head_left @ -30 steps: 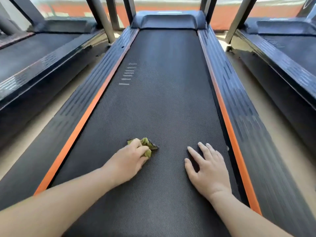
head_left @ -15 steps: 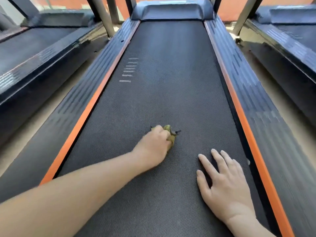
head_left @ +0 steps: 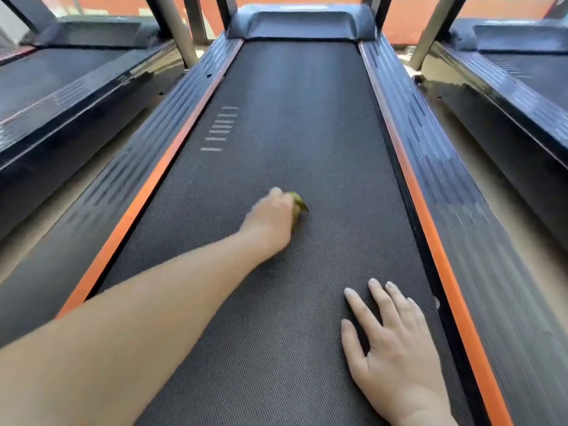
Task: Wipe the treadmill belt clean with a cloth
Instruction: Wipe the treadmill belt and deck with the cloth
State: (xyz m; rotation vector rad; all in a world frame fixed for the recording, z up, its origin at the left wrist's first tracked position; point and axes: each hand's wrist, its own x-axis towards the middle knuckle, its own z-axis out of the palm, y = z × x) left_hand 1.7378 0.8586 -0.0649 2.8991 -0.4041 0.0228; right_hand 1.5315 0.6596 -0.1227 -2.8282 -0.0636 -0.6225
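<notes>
The dark textured treadmill belt (head_left: pixel 307 124) runs away from me between two black side rails with orange stripes. My left hand (head_left: pixel 272 219) reaches out over the middle of the belt and grips a small crumpled yellow-green cloth (head_left: pixel 297 199), pressing it on the belt; only a corner of the cloth shows beyond the fingers, and the hand is blurred. My right hand (head_left: pixel 390 348) lies flat on the belt near its right edge, fingers spread and straight.
White stripe markings (head_left: pixel 219 129) sit on the belt's left side. The motor cover (head_left: pixel 302 23) closes the far end. Left rail (head_left: pixel 129 192) and right rail (head_left: pixel 455 192) flank the belt. Neighbouring treadmills stand at left (head_left: pixel 61 87) and right (head_left: pixel 522 75).
My left hand has pushed the cloth forward and to the right along the belt, arm stretching out. My right hand stays flat on the belt; the camera has leaned forward.
</notes>
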